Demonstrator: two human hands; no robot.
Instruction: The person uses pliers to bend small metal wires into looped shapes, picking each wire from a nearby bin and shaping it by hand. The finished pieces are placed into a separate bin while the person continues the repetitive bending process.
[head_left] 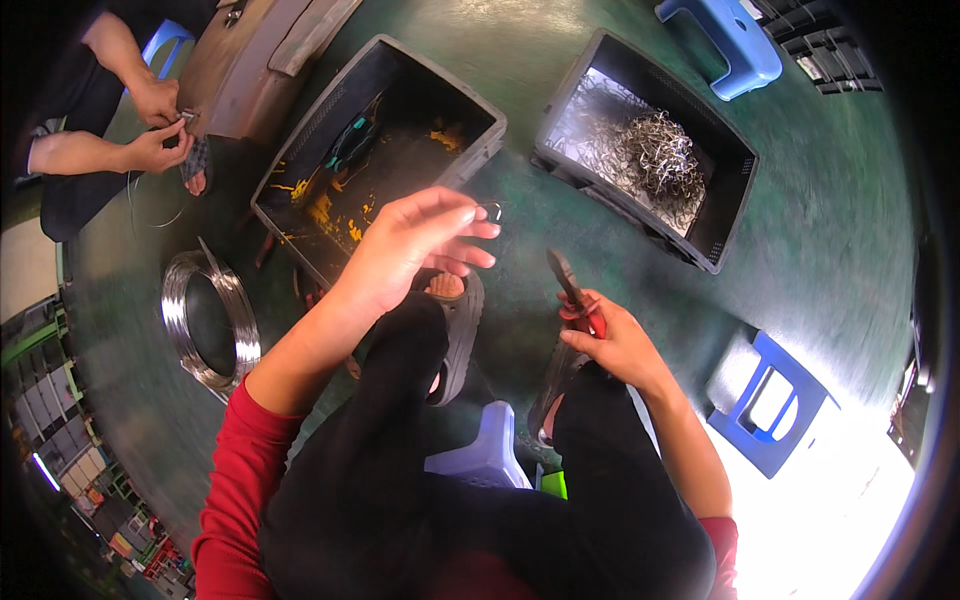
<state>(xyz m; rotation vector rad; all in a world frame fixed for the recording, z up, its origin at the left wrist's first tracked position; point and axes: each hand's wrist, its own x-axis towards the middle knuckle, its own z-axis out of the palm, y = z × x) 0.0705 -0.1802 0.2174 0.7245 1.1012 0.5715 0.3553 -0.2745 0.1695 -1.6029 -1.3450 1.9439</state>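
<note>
My left hand (pixel 420 238) is raised over the floor and pinches a small bent wire ring (pixel 491 210) at its fingertips. My right hand (pixel 612 340) grips red-handled pliers (pixel 572 285), their dark jaws pointing up and left toward the ring, a short gap away. Both forearms come from red sleeves. My knees in black trousers sit below the hands, and my sandalled feet rest on the green floor.
A dark crate (pixel 480 130) with yellow scraps lies ahead of my left hand. Another crate (pixel 740 160) holds several bent wire pieces. A wire coil (pixel 180 330) lies at left. Another person's hands (pixel 160 125) work wire at upper left. Blue stools (pixel 770 400) stand nearby.
</note>
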